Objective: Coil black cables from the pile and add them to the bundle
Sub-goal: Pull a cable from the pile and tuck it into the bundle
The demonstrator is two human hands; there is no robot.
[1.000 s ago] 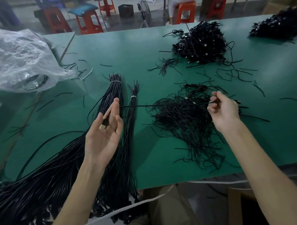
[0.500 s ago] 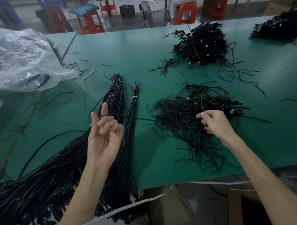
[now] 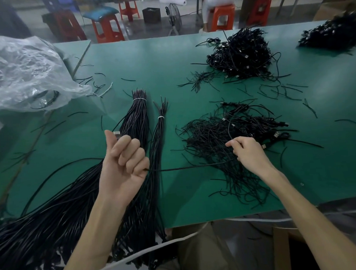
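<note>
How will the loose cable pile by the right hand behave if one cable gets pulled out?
Probably floppy: thin strands of the loose pile lie in limp curls. Likely to snag: they cross and loop, so the cable held between left hand and right hand may drag neighbours along. Probably light, being so thin.
</note>
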